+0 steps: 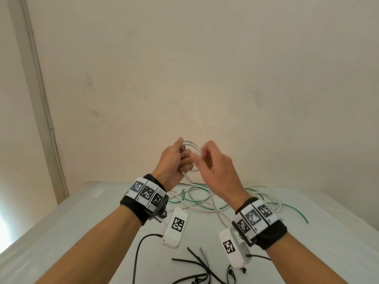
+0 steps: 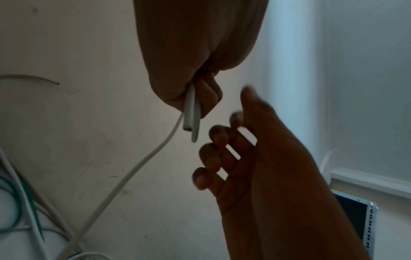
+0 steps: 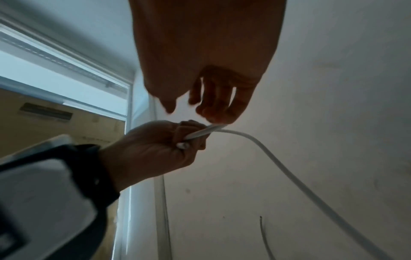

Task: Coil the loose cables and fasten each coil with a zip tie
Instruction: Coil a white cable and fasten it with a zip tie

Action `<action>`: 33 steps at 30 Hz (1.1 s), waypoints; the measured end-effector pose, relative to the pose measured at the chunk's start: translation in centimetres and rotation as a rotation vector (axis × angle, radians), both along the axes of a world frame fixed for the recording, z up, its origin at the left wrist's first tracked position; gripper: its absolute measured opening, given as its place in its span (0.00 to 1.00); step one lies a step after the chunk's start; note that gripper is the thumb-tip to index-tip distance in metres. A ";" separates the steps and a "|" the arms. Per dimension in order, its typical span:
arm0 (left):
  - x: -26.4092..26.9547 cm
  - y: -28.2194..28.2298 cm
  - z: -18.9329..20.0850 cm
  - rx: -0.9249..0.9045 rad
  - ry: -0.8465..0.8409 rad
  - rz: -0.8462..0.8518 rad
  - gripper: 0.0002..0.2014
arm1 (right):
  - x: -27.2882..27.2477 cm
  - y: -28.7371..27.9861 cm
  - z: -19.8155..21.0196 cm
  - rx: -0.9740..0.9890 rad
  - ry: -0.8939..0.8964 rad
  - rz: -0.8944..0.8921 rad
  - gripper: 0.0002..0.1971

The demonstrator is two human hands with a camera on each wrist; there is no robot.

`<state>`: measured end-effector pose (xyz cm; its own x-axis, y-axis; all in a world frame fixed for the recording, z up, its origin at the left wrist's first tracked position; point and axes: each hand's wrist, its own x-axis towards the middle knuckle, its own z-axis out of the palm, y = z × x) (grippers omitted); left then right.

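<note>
Above the far edge of the bench [image 1: 61,218], seen from the head: left hand [image 1: 173,160] raised, fingers curled round a small coil of white cable [image 1: 191,149], smooth and round in section, a short free end poking down below the fist. Right hand [image 1: 213,167] just beside it, blurred, fingers loosely spread and holding nothing. On the bench near the far edge, a loose tangle of white and green cables [image 1: 207,198], thin and glossy. Toward the near edge, a scatter of black zip ties [image 1: 196,261], flat and narrow, next to two white oblong tags [image 1: 175,227] printed with black-and-white square codes; same kind of codes on the black wristbands. No readable writing anywhere.

From the left wrist, dim and backlit: left hand [image 2: 189,70] clamped on the white cable [image 2: 191,112], two cut ends side by side below the fist, one showing a hollow-looking tip; a further strand [image 2: 138,163] trailing down to the tangle at lower left. Right hand [image 2: 255,149] apart from the cable, fingers [image 2: 217,135] separated and slightly bent.

From the right wrist: right hand [image 3: 211,79] with fingers hanging loosely, tips just above the cable but contact impossible to tell. Left hand [image 3: 155,146] gripping the white cable [image 3: 200,134], one strand [image 3: 289,172] arcing down to the right. Window frame [image 3: 66,58] visible only here.
</note>
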<state>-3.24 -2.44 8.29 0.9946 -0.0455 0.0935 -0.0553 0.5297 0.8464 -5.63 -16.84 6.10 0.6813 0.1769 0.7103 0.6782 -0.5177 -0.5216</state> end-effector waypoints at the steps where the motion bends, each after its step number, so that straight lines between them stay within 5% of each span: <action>1: 0.1 0.0 -0.1 -0.023 0.017 0.019 0.20 | -0.4 0.3 -0.4 -0.088 0.001 0.035 0.15; 8: 1.3 0.8 -1.6 -0.338 0.144 -0.030 0.19 | 0.6 0.1 -1.4 -0.309 -0.069 0.016 0.09; 14: 0.7 1.9 -3.3 0.042 0.044 -0.003 0.14 | 1.8 -1.0 -0.4 -0.090 0.080 0.197 0.03; 18: 0.0 2.4 -3.4 0.023 0.014 -0.055 0.17 | 2.2 -1.5 -0.6 -0.009 0.237 0.230 0.07; 24: 0.1 3.3 -3.5 0.190 0.048 -0.017 0.17 | 2.4 -0.2 -2.7 -0.012 0.098 0.051 0.11; 29: -0.7 3.7 -3.2 0.165 -0.032 -0.115 0.17 | 2.4 -0.1 -2.8 0.338 0.510 0.321 0.14; 33: -1.2 4.4 -3.0 0.259 -0.145 -0.212 0.15 | 3.0 -0.3 -3.3 0.417 0.544 0.286 0.14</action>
<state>-4.43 1.92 5.33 0.9378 -0.2898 0.1912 -0.0966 0.3110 0.9455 -2.60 -17.10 2.76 0.9238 0.1899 0.3324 0.3465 -0.0454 -0.9370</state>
